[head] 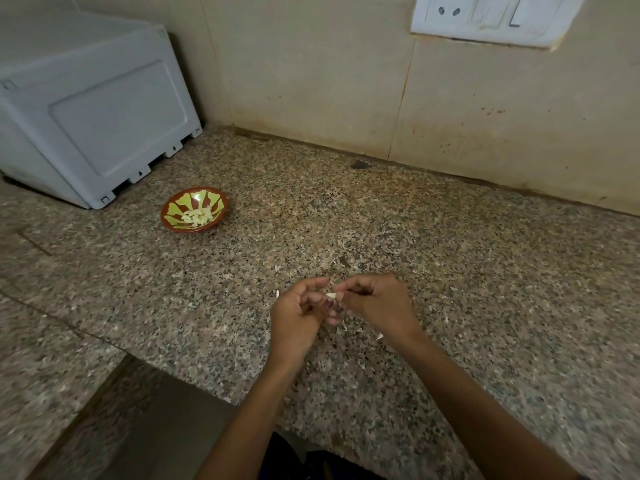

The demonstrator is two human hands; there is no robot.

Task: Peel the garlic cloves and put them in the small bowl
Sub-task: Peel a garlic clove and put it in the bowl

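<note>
Low in the frame's centre, the left hand (pixel 298 317) curled round a garlic clove (pixel 329 304), steadying it, while the right hand (pixel 372 304) pinched a white strip of skin (pixel 331 295) to strip it. The small bowl (pixel 194 209), upper left on the counter (pixel 450 254), already held peeled cloves (pixel 197 216), well apart from the falling scraps.

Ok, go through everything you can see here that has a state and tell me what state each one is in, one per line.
Small bowl: upright on the counter, holding peeled garlic cloves.
Left hand: fingers curled around a garlic clove, which is mostly hidden.
Right hand: pinching a strip of garlic skin off the clove.
Loose skins: scattered on the granite counter under the hands.
Wall socket: nothing plugged in.
</note>
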